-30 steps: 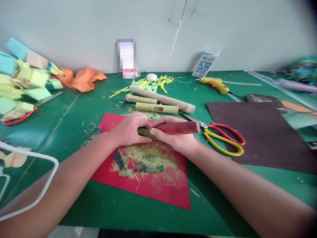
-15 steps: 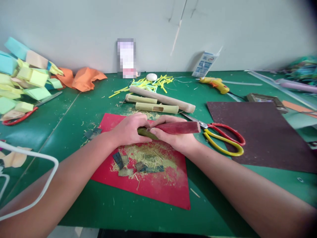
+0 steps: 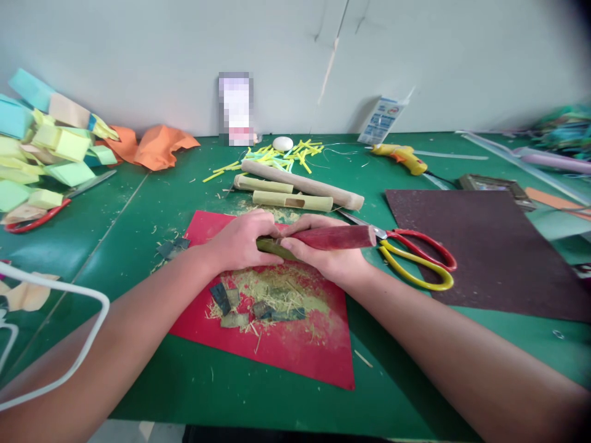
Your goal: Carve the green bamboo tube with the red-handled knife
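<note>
My left hand (image 3: 247,240) is wrapped round a short green bamboo piece (image 3: 272,247), most of it hidden by the fingers. In my right hand (image 3: 323,255) is a tool with a reddish wooden handle (image 3: 337,237), its butt pointing right. The tool's working end lies between my two hands and cannot be made out. Both hands meet above a red sheet (image 3: 295,366), where sawdust, fine shavings and dark bamboo chips (image 3: 289,314) are scattered.
Behind my hands lie a cut bamboo tube (image 3: 314,202), another piece (image 3: 265,184) and a longer stick (image 3: 300,182). Scissors (image 3: 415,255) rest to the right beside a dark brown board (image 3: 489,258). A yellow glue gun (image 3: 401,158) is farther back. Folded paper (image 3: 50,144) is heaped left.
The red handle's butt end has shifted very slightly to the right. Both hands keep their grip in the same place.
</note>
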`<action>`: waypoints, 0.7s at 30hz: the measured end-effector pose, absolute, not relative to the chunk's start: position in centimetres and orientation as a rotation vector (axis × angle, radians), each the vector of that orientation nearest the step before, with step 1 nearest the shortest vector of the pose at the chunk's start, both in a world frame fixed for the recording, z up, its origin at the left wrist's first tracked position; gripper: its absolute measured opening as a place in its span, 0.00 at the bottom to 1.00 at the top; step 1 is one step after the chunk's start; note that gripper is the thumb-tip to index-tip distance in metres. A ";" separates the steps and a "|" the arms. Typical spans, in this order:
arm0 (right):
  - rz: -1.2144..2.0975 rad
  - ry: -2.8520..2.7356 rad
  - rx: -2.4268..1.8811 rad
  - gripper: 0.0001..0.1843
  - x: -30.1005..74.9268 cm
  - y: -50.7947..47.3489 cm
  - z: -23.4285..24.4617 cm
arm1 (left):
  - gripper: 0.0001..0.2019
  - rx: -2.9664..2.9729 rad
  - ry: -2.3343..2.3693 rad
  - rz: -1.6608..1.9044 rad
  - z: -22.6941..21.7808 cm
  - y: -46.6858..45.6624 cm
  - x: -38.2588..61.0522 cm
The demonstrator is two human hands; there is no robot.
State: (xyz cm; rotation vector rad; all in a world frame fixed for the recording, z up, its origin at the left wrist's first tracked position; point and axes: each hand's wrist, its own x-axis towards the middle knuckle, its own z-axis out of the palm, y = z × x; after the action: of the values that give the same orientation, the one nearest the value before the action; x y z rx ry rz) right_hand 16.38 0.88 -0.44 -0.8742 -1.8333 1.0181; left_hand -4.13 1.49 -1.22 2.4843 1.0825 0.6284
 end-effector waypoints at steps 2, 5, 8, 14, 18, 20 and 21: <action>1.038 -1.825 -0.863 0.10 16.4 0.8 -0.4 | 0.15 2.485 1.085 0.623 -1.1 1.4 -4.1; 1.056 -1.810 -0.851 0.09 16.4 0.8 -0.3 | 0.15 2.485 1.093 0.605 -1.0 1.4 -4.1; 1.051 -1.810 -0.841 0.09 16.3 0.8 -0.3 | 0.15 2.483 1.088 0.607 -1.1 1.4 -4.1; 1.055 -1.826 -0.857 0.09 16.3 0.9 -0.5 | 0.15 2.491 1.066 0.631 -1.2 1.5 -4.2; 1.051 -1.826 -0.868 0.10 16.2 0.8 -0.4 | 0.15 2.494 1.087 0.621 -1.3 1.5 -4.2; 1.028 -1.841 -0.875 0.08 16.1 0.8 -0.3 | 0.15 2.491 1.071 0.627 -1.3 1.6 -4.2; 1.002 -1.859 -0.881 0.07 16.1 0.8 -0.2 | 0.15 2.488 1.062 0.631 -1.3 1.6 -4.2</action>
State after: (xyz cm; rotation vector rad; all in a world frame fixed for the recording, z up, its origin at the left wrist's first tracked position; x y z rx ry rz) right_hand 16.07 0.79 -0.17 -0.8806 -1.8594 1.0024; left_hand -4.17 1.57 -1.32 2.4884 1.0615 0.6309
